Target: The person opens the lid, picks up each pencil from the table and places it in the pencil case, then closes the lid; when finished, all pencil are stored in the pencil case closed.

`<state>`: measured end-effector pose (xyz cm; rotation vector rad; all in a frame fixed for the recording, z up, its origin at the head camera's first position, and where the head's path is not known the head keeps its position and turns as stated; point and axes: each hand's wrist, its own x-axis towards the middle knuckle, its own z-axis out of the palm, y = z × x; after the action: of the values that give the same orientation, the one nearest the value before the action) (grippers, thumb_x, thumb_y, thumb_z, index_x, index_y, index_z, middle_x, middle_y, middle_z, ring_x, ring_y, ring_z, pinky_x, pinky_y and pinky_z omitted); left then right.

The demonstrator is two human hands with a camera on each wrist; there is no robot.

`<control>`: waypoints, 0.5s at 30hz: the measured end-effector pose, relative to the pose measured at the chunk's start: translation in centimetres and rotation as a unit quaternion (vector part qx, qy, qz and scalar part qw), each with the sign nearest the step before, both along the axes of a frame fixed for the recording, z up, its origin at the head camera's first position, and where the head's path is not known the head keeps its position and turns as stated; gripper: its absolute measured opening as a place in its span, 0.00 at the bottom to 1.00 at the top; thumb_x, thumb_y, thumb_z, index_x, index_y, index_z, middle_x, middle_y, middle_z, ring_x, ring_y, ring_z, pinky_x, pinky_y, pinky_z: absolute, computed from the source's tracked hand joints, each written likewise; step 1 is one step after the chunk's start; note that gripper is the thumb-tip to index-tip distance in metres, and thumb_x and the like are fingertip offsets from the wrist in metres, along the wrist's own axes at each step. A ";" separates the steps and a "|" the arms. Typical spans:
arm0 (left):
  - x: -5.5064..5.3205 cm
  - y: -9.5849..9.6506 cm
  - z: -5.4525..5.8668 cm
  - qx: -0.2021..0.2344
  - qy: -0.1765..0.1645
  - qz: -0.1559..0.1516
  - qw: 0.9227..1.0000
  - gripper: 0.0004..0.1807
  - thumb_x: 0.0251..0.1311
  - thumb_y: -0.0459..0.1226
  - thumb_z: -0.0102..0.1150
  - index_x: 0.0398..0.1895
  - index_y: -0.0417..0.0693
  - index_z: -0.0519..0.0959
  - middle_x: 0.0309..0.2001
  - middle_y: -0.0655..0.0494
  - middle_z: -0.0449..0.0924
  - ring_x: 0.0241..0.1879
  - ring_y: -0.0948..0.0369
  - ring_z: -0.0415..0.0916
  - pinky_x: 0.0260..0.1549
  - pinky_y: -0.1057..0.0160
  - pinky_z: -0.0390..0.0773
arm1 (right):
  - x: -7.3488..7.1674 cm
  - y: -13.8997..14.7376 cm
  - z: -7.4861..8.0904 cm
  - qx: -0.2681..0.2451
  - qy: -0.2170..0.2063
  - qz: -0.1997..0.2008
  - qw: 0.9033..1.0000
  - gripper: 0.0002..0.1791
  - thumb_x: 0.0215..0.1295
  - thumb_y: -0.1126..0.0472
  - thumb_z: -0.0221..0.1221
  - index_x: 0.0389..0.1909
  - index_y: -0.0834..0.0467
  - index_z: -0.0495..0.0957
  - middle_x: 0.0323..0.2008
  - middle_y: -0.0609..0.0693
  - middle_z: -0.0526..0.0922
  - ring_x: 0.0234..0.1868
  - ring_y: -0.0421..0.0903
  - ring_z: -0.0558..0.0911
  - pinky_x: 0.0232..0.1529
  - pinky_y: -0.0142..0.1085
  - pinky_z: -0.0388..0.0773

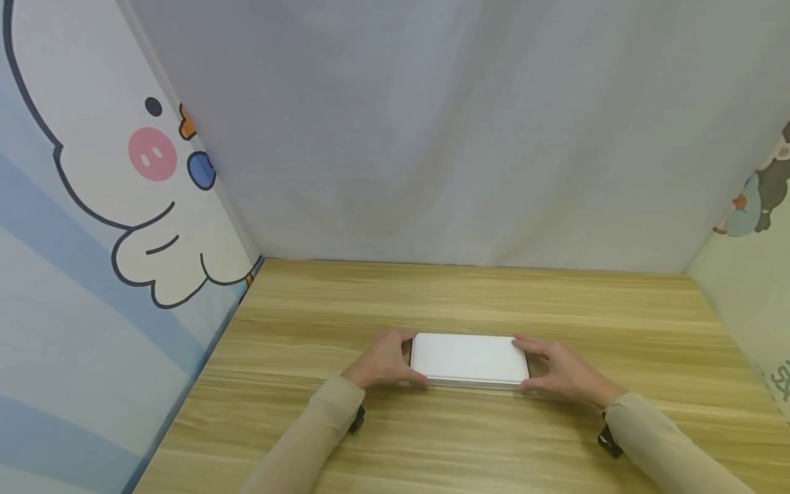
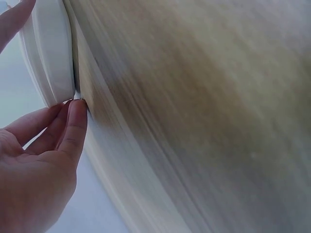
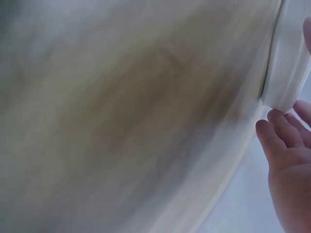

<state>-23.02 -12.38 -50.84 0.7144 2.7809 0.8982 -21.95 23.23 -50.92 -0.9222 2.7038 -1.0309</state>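
Observation:
A flat, white rectangular box [image 1: 469,358] lies lengthwise across the wooden table [image 1: 345,309], its plain top facing up. My left hand [image 1: 384,360] grips the left end, thumb along the near edge and fingers at the far corner. At the opposite end, my right hand [image 1: 564,370] holds the box the same way, between thumb and fingers. In the left wrist view, the fingertips [image 2: 77,109] meet the low corner of the box's pale side wall [image 2: 53,53]. The right wrist view has fingertips [image 3: 276,116] right at the box's lower edge.
A pale grey curtain [image 1: 463,137] hangs along the table's back edge. On the left stands a blue and white wall panel [image 1: 74,274] with a cartoon character; a light printed panel [image 1: 747,295] borders the right side. Dark straps [image 1: 609,440] show at the cuffs.

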 end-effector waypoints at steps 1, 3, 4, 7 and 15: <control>0.0 0.0 0.0 -0.001 0.001 0.000 1.000 0.32 0.30 0.57 0.79 0.34 0.51 0.75 0.27 0.51 0.72 0.27 0.64 0.62 0.24 0.67 0.65 | 0.0 0.0 0.0 0.000 0.000 -0.001 1.000 0.46 0.43 0.53 0.75 0.63 0.67 0.68 0.65 0.62 0.66 0.63 0.61 0.66 0.59 0.54 0.62; 0.0 0.0 0.0 -0.003 0.001 0.001 1.000 0.32 0.29 0.57 0.79 0.34 0.50 0.74 0.27 0.52 0.71 0.27 0.64 0.62 0.23 0.67 0.64 | 0.0 -0.1 0.0 -0.001 -0.002 -0.002 1.000 0.47 0.42 0.53 0.76 0.63 0.68 0.68 0.64 0.62 0.66 0.63 0.61 0.66 0.59 0.53 0.63; 0.0 0.0 0.0 -0.005 0.001 0.002 1.000 0.32 0.29 0.57 0.79 0.34 0.50 0.74 0.27 0.52 0.71 0.27 0.64 0.62 0.23 0.67 0.64 | 0.0 -0.1 0.0 -0.001 -0.003 -0.003 1.000 0.48 0.42 0.53 0.76 0.63 0.68 0.67 0.64 0.63 0.66 0.63 0.61 0.66 0.59 0.52 0.63; -0.1 0.1 0.0 -0.009 0.000 0.004 1.000 0.33 0.29 0.57 0.79 0.33 0.50 0.73 0.27 0.53 0.71 0.27 0.64 0.62 0.23 0.67 0.64 | 0.0 -0.1 0.1 -0.001 -0.009 -0.004 1.000 0.48 0.42 0.53 0.76 0.63 0.70 0.66 0.64 0.64 0.66 0.63 0.60 0.67 0.58 0.50 0.65; -0.2 0.2 -0.3 -0.013 0.007 -0.001 1.000 0.32 0.30 0.57 0.79 0.31 0.50 0.72 0.26 0.54 0.70 0.26 0.64 0.62 0.23 0.67 0.64 | -0.1 -0.3 0.2 0.011 -0.022 -0.008 1.000 0.49 0.42 0.52 0.76 0.62 0.73 0.66 0.62 0.65 0.68 0.61 0.61 0.68 0.56 0.50 0.67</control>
<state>-23.19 -12.22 -51.15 0.7213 2.7987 0.8572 -22.10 22.97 -50.68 -0.8637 2.6860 -1.0089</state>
